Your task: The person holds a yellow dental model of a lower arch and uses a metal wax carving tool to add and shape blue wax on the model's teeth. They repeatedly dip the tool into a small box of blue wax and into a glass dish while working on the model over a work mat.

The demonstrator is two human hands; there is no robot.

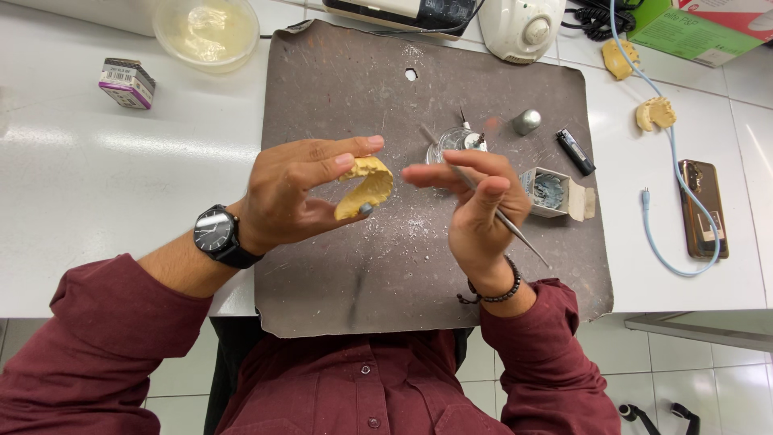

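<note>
Left hand (pixel 294 193) pinches the yellow horseshoe-shaped plaster dental cast (pixel 366 187) at its fingertips. Right hand (pixel 475 205), just beside it, grips a thin metal carving instrument (pixel 503 217) pen-style; tip probably behind the fingers. Brace the hands together, use light strokes over the brown mat (pixel 338 105).

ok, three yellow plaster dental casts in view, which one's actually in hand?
The yellow arch-shaped plaster cast pinched in the left hand. The other two yellow casts lie untouched on the white counter, far right.
</note>
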